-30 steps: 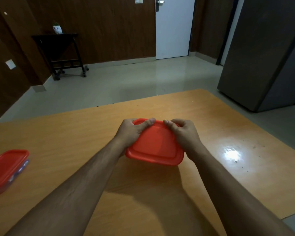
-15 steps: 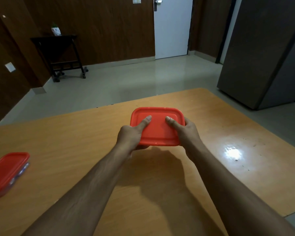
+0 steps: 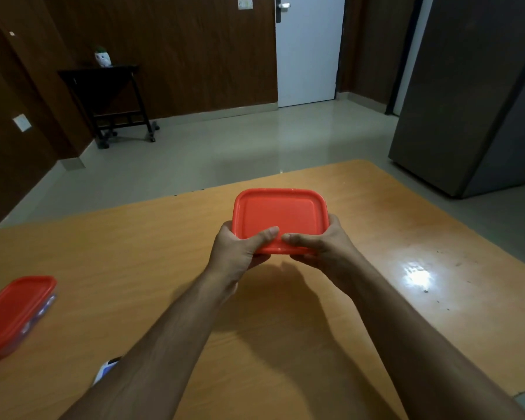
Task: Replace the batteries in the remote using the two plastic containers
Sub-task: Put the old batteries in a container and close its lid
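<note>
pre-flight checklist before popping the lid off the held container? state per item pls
1. Two-hand hold: left hand and right hand both grip the red-lidded container at its near edge. ok
2. Lid still seated: red lid looks flat and closed all round. ok
3. Thumbs placed to pry: both thumbs lie on top of the lid near its front rim, not under it. not ok
4. Landing space: the wooden table below and right of the hands is bare. ok
5. Second container out of the way, at the left edge, lid on. ok
6. Contents of the held container: hidden by lid and hands. cannot tell
</note>
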